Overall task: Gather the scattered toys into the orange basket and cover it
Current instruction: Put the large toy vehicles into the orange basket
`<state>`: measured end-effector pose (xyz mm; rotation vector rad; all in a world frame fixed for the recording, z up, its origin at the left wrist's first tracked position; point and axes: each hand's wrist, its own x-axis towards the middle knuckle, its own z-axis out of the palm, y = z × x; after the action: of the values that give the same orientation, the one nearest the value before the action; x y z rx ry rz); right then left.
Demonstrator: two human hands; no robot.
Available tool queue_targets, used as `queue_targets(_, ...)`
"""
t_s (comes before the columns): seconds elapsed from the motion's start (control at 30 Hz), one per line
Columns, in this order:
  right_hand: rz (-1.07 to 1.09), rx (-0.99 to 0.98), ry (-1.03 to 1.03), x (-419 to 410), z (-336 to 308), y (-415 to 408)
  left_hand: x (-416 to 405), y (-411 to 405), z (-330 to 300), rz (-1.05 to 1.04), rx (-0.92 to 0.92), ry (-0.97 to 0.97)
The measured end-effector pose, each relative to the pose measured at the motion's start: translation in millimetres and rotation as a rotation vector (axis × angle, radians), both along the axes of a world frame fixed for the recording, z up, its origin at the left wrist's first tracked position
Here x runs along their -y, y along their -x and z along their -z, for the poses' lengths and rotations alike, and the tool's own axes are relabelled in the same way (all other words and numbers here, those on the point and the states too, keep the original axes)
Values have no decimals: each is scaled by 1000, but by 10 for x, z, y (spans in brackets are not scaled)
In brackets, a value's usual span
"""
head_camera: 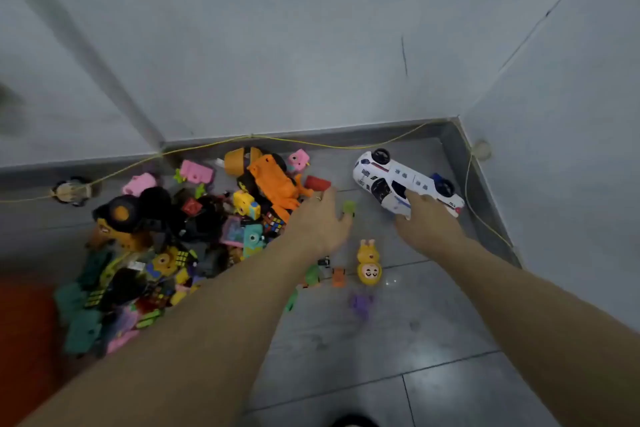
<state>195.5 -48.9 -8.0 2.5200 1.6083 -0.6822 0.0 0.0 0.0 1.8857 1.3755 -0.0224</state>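
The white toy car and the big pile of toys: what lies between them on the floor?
In the head view, between the white toy car and the pile lie the left hand, a small green toy by its fingers, and bare grey floor.

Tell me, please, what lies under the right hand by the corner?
The right hand grips a white toy police car tipped on its side, wheels facing the wall. The hand covers part of the car's body; the floor beneath is hidden.
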Motion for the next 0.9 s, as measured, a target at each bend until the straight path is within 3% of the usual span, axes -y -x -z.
queue_targets(0.2,28,64,-25,-217,684,-373,-115,-579,654,-145,163,222)
queue_targets(0.33,-54,197,-63,-285,862,-312,-102,-699,921,-205,204,284)
queue_targets(0.43,5,188,-62,-280,949,-234,-114,-688,984,-219,221,310)
queue_targets(0.63,-10,339,-118,-297,903,-165,-187,-518,913,-268,330,357)
queue_targets(0.9,147,179,-282,-218,10,323,-85,69,55,-419,498,416)
